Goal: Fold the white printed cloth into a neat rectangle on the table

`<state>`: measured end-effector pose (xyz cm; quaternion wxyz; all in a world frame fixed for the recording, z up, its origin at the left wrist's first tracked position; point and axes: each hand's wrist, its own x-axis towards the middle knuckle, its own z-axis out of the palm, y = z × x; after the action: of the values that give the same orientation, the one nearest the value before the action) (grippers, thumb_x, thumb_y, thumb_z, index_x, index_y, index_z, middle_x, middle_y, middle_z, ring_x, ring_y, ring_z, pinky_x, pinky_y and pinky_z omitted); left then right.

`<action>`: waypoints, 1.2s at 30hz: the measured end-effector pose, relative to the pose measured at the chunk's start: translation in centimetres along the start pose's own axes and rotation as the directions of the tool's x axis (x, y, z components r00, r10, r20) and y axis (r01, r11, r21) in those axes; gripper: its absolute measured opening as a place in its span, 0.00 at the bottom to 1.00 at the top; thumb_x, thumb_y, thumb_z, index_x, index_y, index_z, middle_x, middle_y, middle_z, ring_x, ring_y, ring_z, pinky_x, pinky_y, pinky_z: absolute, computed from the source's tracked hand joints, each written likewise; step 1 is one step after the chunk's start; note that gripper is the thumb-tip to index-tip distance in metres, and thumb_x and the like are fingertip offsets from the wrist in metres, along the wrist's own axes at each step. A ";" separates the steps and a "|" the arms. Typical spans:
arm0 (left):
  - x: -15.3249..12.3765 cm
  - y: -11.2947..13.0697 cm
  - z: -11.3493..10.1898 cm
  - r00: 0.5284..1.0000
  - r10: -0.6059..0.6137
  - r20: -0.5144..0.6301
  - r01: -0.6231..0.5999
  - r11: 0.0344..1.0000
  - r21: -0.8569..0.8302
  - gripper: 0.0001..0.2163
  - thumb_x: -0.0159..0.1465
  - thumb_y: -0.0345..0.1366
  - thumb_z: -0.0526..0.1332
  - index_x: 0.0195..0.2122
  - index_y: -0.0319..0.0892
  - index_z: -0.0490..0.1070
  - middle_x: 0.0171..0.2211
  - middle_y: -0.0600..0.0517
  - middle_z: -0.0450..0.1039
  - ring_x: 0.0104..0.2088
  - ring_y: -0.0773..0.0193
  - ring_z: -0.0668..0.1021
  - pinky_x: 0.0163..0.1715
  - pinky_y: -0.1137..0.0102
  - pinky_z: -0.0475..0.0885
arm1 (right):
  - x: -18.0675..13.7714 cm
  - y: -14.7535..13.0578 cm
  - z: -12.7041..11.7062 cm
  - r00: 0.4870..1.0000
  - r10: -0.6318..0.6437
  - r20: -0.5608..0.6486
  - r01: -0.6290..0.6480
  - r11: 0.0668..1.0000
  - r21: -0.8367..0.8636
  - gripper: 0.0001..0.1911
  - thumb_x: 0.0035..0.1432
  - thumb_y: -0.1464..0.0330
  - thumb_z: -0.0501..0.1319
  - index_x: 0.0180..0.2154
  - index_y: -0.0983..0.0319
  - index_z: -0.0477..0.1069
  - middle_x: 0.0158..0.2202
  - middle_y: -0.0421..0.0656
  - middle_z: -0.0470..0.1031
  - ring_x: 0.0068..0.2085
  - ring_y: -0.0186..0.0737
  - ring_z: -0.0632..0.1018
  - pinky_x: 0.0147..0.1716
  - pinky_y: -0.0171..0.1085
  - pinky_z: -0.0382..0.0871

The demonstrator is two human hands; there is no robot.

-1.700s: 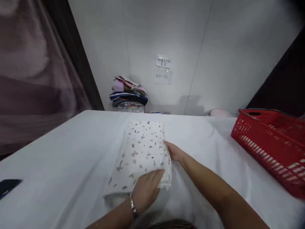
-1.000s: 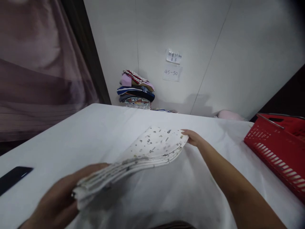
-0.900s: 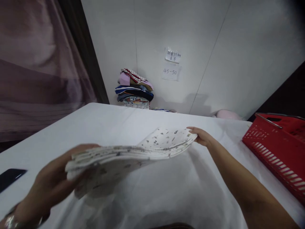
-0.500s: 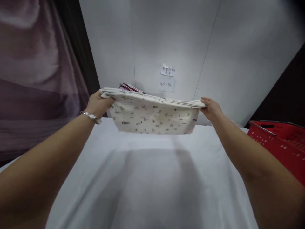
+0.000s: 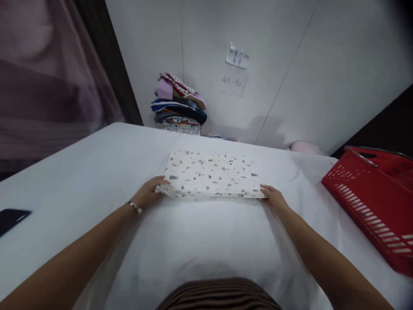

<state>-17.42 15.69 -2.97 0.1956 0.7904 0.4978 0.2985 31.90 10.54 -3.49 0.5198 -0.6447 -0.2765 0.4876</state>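
A folded white cloth point(image 5: 211, 174) with a small scattered print lies nearly flat on the white-covered table point(image 5: 206, 232). At its near left corner, my left hand point(image 5: 151, 191), with a silver bracelet at the wrist, is closed on the layered edge. My right hand point(image 5: 272, 198) pinches the near right corner, thumb below and fingers on top as far as shows. Several layers stack up along the near edge between both hands. The fingertips underneath the cloth are hidden.
A red plastic basket point(image 5: 371, 193) with a metal handle stands at the right. Behind the table's far edge is a pile of folded fabrics point(image 5: 180, 107) against the wall. A dark phone-like object point(image 5: 13, 219) lies at the left. Paper labels point(image 5: 232, 82) hang on the wall.
Both hands have brought the cloth down from in front of the wall onto the table, nearer to me. The view has tilted down, so the fabric pile and more table show.
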 end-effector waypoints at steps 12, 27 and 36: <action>-4.1 -0.1 0.6 0.993 0.085 0.084 -0.098 0.981 0.170 0.16 0.55 0.38 0.54 0.43 0.43 0.71 0.48 0.49 0.73 0.56 0.56 0.65 0.54 0.58 0.64 | -2.0 0.7 -0.6 0.998 -0.059 -0.026 0.052 0.970 -0.238 0.13 0.41 0.70 0.66 0.34 0.61 0.73 0.25 0.39 0.73 0.23 0.34 0.72 0.18 0.32 0.70; -5.4 6.8 2.3 0.991 0.128 0.038 -0.134 0.938 0.320 0.15 0.60 0.43 0.54 0.45 0.46 0.71 0.47 0.49 0.74 0.51 0.54 0.70 0.53 0.55 0.61 | -4.6 1.9 -0.7 0.603 -0.528 0.597 0.778 0.225 -0.586 0.15 0.53 0.64 0.60 0.44 0.55 0.73 0.51 0.45 0.70 0.56 0.48 0.66 0.57 0.49 0.54; -1.6 10.8 8.3 0.955 0.234 0.181 -0.284 0.899 0.334 0.14 0.63 0.39 0.53 0.45 0.42 0.71 0.45 0.46 0.72 0.45 0.55 0.72 0.46 0.58 0.65 | -3.0 1.8 -1.6 0.590 -0.466 0.659 0.774 0.094 -0.626 0.16 0.55 0.72 0.55 0.45 0.57 0.73 0.50 0.48 0.71 0.53 0.49 0.67 0.54 0.51 0.56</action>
<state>-5.17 9.54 -3.04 0.0413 0.8904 0.4192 0.1723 31.97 6.79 -4.15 0.2090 -0.5467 -0.8066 0.0828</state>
